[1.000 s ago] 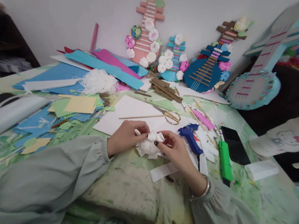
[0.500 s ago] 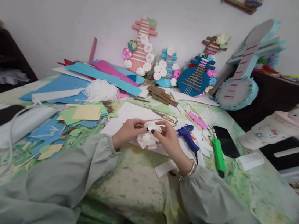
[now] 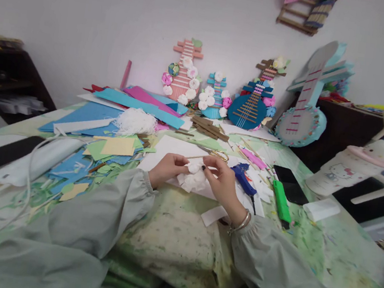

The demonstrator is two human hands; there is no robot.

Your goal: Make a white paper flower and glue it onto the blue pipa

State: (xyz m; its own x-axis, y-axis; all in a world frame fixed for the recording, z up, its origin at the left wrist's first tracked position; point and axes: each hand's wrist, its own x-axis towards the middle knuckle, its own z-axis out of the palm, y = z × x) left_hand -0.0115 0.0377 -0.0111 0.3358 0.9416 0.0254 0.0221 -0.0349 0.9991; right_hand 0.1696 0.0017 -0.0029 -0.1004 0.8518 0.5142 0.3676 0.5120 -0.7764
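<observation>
A white ruffled paper flower (image 3: 192,180) is held between my two hands, above the near edge of a white paper sheet (image 3: 155,154). My left hand (image 3: 168,169) pinches its left side with closed fingers. From the right, my right hand (image 3: 222,179) grips its upper edge between thumb and fingers. A thin stick (image 3: 195,157) shows just behind the fingertips. Gold-handled scissors (image 3: 219,155) lie behind my right hand. The blue glue gun (image 3: 244,177) rests close to the right of that hand. A white paper strip (image 3: 213,215) sits under my right wrist.
On the left lie coloured paper scraps (image 3: 103,167) and a white cable (image 3: 30,178). A green cutter (image 3: 281,202), a black phone (image 3: 290,184) and a tumbler (image 3: 347,170) stand or lie right. Paper lutes (image 3: 247,109) lean along the wall.
The camera view has tilted up slightly and shifted. My fingers have moved a little on the paper flower, which now turns a different side; both hands still hold it.
</observation>
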